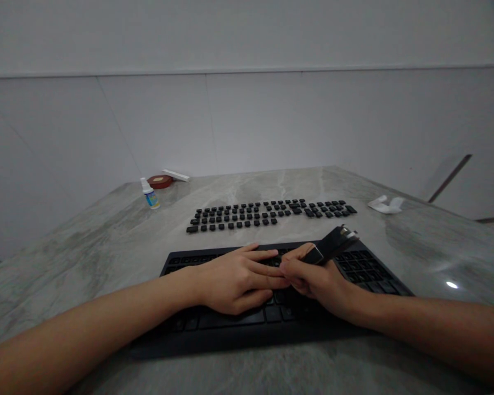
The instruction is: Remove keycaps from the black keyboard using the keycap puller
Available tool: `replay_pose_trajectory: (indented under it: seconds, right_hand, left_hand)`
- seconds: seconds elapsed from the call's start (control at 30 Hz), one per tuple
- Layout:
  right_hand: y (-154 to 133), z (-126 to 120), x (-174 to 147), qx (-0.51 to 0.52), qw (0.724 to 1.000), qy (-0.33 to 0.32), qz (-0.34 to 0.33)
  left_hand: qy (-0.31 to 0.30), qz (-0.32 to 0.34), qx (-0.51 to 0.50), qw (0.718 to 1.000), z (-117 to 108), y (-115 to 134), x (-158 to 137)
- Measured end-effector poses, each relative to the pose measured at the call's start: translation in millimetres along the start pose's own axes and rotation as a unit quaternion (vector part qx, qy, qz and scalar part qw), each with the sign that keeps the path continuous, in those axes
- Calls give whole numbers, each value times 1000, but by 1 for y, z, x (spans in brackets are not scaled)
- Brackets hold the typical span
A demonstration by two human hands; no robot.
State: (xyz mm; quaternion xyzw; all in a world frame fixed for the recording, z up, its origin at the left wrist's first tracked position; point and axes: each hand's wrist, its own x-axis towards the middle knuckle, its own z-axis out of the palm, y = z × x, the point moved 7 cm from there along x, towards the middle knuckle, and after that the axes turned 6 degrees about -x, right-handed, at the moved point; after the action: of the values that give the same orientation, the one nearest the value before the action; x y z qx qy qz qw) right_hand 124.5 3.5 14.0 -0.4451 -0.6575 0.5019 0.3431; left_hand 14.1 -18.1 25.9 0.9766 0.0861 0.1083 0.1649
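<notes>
A black keyboard (230, 336) lies in front of me, with some of its keycaps off at the back and right. My left hand (243, 278) rests flat on its middle, fingers stretched toward the right. Closed around a black handheld tool (332, 243) is my right hand (319, 280), low over the keys. The tool's pale, metallic-looking end points up and to the right; its lower end is hidden by my fingers, so I cannot tell its exact kind. My right fingertips meet or nearly meet those of my left hand.
Behind the keyboard, loose black keycaps (247, 224) lie in rows on the grey marbled table (107, 263). At the back left are a small spray bottle (150, 194), a reddish-brown case (160, 182) and a white strip (176, 175). Crumpled white tissue (386, 205) lies at right.
</notes>
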Motion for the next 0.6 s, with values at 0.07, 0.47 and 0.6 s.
replay_pose_trajectory:
  seconds: [0.07, 0.47, 0.6]
  right_hand:
    - [2, 0, 0, -1, 1000, 8, 7]
    - [3, -3, 0, -10, 999, 32, -9]
    - [3, -4, -1, -4, 999, 34, -8]
  left_hand:
    - [4, 1, 3, 1000, -1, 0, 0]
    - [20, 6, -5, 1000, -2, 2, 1]
    - [20, 0, -3, 1000, -2, 2, 3]
